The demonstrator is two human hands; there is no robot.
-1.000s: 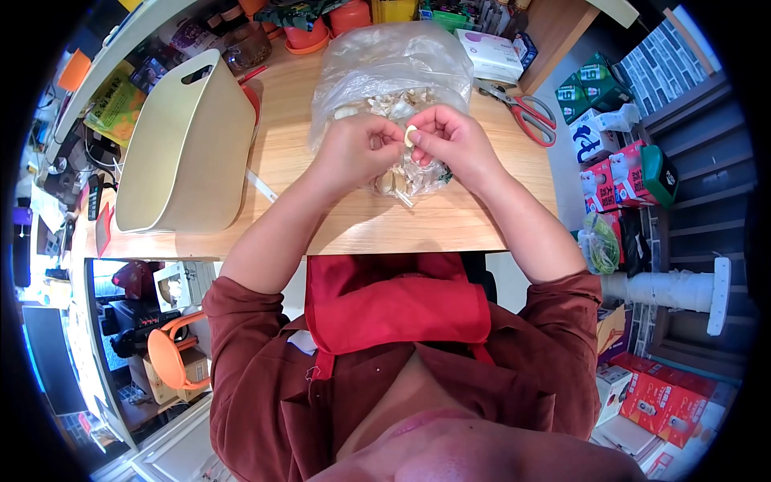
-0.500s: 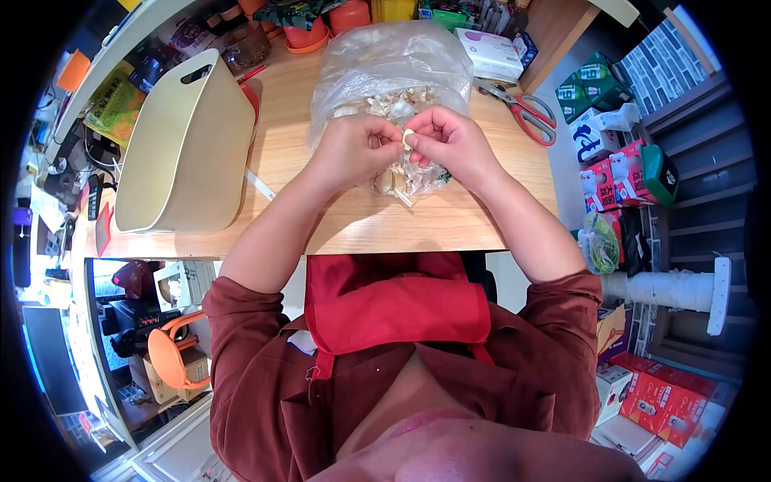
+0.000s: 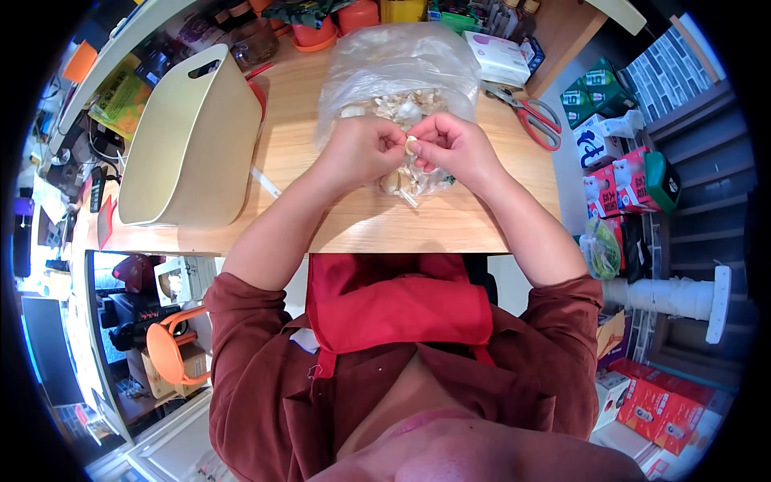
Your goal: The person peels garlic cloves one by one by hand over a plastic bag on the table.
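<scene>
A small pale piece (image 3: 412, 145) is now held slightly nearer the person than half a second ago, and its surface appears somewhat turned. The whole view is shifted a little too: the basket, the bag and the scissors all appear slightly farther right, so part of the change is owed to the camera.

The pale piece is pinched between the thumb and forefinger of the right hand (image 3: 454, 147), whose other fingers are curled beneath. The thumb and fingertips of the left hand (image 3: 363, 150) are drawn in at the piece's left edge; whether it is gripped by them as well cannot be told.

With the pale piece taken as the dial's centre and twelve pointing away from the person, the crumpled clear bag (image 3: 401, 60) is spread toward twelve. Papery scraps (image 3: 401, 104) are heaped on it beyond the hands, and more are seen at six, below the fingers. Red-handled scissors (image 3: 536, 120) are laid between two and three o'clock, a white box (image 3: 498, 60) is placed near half past one, and the cream basket (image 3: 173, 145) is stood at nine on the wooden table (image 3: 353, 229).
</scene>
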